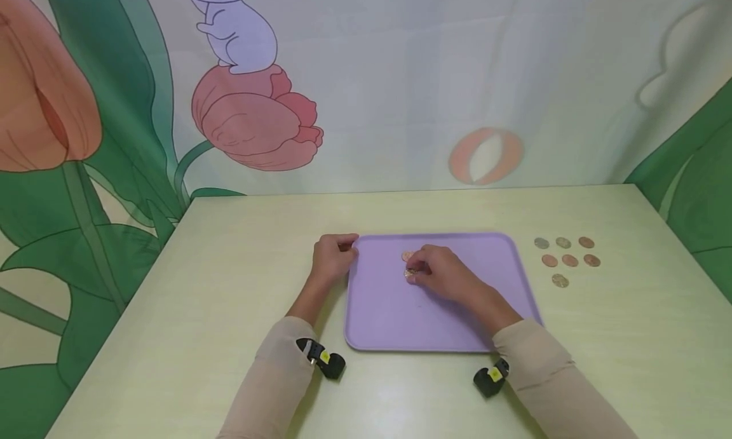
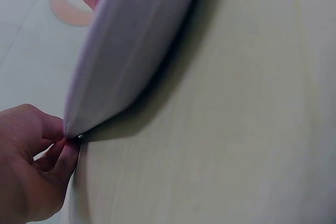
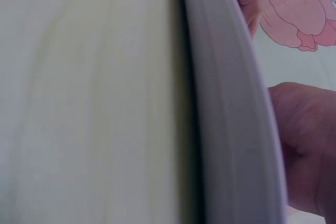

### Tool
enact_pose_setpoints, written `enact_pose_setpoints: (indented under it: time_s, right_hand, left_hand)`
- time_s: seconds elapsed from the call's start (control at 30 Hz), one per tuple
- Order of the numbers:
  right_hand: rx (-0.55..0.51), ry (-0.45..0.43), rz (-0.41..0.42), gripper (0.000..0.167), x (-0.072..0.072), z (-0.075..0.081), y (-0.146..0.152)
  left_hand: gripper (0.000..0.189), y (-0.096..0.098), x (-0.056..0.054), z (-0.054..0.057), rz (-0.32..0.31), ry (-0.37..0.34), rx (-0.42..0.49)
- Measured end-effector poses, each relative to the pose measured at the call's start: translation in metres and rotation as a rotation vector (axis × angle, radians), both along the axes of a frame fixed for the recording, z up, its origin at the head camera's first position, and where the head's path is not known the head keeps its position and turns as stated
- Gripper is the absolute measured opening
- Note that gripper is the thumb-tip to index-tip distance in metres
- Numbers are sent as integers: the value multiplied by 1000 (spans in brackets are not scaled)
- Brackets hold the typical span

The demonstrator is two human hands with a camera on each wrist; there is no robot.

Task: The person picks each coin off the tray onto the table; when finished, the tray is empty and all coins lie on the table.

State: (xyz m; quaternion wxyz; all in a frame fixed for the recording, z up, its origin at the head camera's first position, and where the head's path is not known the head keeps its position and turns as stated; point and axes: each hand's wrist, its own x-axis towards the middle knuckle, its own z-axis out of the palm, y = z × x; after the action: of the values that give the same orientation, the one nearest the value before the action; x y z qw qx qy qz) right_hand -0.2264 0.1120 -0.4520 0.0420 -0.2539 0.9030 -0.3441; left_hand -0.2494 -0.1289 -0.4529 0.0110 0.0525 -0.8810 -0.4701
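A purple tray lies on the table. At its far left corner my left hand pinches the rim between finger and thumb; the left wrist view shows that thumb and finger meeting at the tray's edge. Over the tray's left half, my right hand pinches a gold-coloured coin with its fingertips, low over the surface. Just beyond lies a copper-coloured coin, partly behind the fingers. In the right wrist view the tray's side wall hides the fingertips of the right hand.
Right of the tray, several loose coins lie on the table, among them a silver coin, a copper coin and a brassy coin. Behind the table hangs a printed curtain with tulips and a rabbit.
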Motion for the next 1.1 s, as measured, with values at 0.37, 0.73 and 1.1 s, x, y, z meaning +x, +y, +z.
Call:
enact_pose_setpoints:
  time_s: [0.37,0.73,1.1]
  right_hand:
    - [0,50,43,9,1,3,2]
    - [-97,-56,-11,25,5,4,24]
    - [-258,-161,-139,35,15,13,60]
  left_hand:
    - [36,0,-3,-1,0,-9,-13]
    - [35,0,-1,-1,0,-8,-5]
    - [36,-1,-1,0,-4,0,-11]
